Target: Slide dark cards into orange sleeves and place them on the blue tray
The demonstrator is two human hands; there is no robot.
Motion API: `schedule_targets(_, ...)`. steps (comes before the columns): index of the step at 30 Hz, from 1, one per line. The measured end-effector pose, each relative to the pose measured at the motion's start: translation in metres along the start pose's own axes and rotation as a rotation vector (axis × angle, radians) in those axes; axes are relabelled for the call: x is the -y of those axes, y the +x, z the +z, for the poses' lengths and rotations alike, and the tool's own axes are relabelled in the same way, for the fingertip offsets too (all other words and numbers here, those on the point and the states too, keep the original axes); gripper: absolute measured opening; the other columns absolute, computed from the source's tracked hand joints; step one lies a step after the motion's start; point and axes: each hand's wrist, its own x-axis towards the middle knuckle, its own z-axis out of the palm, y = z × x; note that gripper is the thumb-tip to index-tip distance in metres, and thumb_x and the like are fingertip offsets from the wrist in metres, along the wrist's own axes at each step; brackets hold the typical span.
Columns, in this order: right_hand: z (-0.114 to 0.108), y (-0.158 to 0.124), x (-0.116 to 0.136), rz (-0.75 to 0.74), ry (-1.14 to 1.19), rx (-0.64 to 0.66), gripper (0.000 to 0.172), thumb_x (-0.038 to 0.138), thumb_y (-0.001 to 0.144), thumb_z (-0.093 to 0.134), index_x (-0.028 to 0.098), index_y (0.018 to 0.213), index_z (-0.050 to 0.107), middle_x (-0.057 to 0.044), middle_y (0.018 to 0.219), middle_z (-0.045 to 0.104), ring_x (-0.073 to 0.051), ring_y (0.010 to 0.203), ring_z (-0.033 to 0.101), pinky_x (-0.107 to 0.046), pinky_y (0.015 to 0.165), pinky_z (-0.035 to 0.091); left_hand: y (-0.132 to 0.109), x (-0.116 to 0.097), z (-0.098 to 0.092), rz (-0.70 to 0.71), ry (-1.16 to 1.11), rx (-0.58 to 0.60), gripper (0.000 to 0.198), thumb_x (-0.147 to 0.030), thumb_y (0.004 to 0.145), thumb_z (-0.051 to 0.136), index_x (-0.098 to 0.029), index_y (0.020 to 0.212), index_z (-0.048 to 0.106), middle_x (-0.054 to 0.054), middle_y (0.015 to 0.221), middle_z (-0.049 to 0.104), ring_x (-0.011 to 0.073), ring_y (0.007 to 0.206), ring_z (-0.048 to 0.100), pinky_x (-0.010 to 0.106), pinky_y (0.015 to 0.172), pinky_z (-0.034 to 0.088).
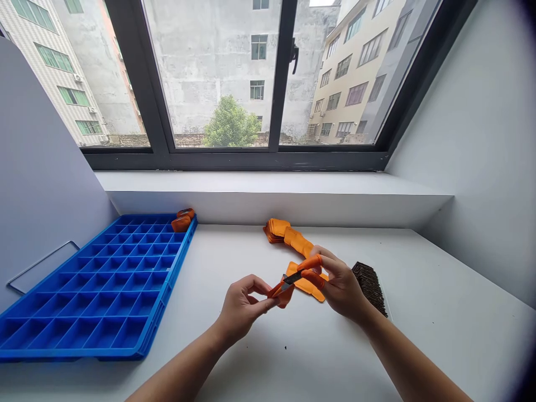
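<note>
My left hand point(242, 306) pinches one end of a small orange piece point(283, 291) just above the white table point(435, 312). My right hand point(340, 285) grips the other end, where an orange strip point(309, 262) with a dark metal-looking part point(292, 277) sticks out between thumb and fingers. Both hands are closed on it, close together at the table's middle. Right behind them lies a row of flat orange pieces point(298, 242) stretching to the back, and a stack of dark brown pieces point(370, 285) sits to the right of my right hand.
A blue compartment tray point(104, 287) lies at the left, with two orange items point(182, 220) in its far right corner. A grey panel with a wire handle point(42, 259) stands at the far left. A white sill and a window run along the back; a wall closes the right.
</note>
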Motion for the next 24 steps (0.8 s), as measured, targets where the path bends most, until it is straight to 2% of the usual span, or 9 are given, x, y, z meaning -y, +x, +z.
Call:
schedule_targets(3, -0.003, 0.001, 0.003, -0.03, -0.009, 0.025, 0.012, 0.034, 0.105, 0.07, 0.03, 0.098, 0.079, 0.0, 0.082, 0.056, -0.018, 0.074, 0.055, -0.035, 0.071, 0.047, 0.0, -0.001, 0.001, -0.027, -0.034, 0.004, 0.029, -0.038, 0.084, 0.091, -0.017, 0.089, 0.071, 0.006, 0.094, 0.079, 0.0204, 0.083, 0.076, 0.029, 0.064, 0.06)
schedule_targets(8, -0.006, 0.002, 0.005, -0.063, -0.046, 0.064, 0.012, 0.033, 0.104, 0.07, 0.03, 0.098, 0.079, -0.002, 0.082, 0.059, -0.019, 0.073, 0.056, -0.035, 0.067, 0.05, 0.0, -0.004, 0.002, -0.067, -0.096, 0.01, 0.035, -0.039, 0.082, 0.093, -0.017, 0.089, 0.066, 0.007, 0.096, 0.078, 0.0234, 0.084, 0.08, 0.03, 0.063, 0.062)
schedule_targets(15, -0.005, 0.003, 0.008, -0.102, -0.105, 0.09, 0.011, 0.029, 0.103, 0.071, 0.03, 0.098, 0.081, -0.002, 0.084, 0.06, -0.018, 0.071, 0.058, -0.032, 0.061, 0.052, 0.0, 0.0, 0.001, -0.021, -0.121, 0.0, 0.032, -0.034, 0.083, 0.093, -0.017, 0.089, 0.067, 0.005, 0.094, 0.076, 0.0217, 0.083, 0.078, 0.033, 0.068, 0.063)
schedule_targets(20, 0.003, 0.003, 0.01, -0.189, -0.081, 0.084, 0.009, 0.028, 0.102, 0.074, 0.031, 0.104, 0.082, -0.002, 0.084, 0.06, -0.016, 0.069, 0.06, -0.031, 0.059, 0.055, -0.001, 0.001, 0.002, 0.007, -0.135, 0.021, 0.029, -0.031, 0.085, 0.091, -0.018, 0.089, 0.066, 0.003, 0.094, 0.073, 0.0208, 0.085, 0.078, 0.03, 0.068, 0.061)
schedule_targets(24, 0.015, -0.002, 0.008, -0.17, -0.051, 0.12, 0.01, 0.028, 0.102, 0.075, 0.03, 0.108, 0.083, -0.002, 0.085, 0.06, -0.016, 0.073, 0.062, -0.031, 0.06, 0.057, -0.002, 0.004, 0.003, 0.013, -0.121, 0.041, 0.038, -0.033, 0.085, 0.091, -0.019, 0.084, 0.056, 0.004, 0.1, 0.07, 0.0199, 0.088, 0.075, 0.028, 0.066, 0.059)
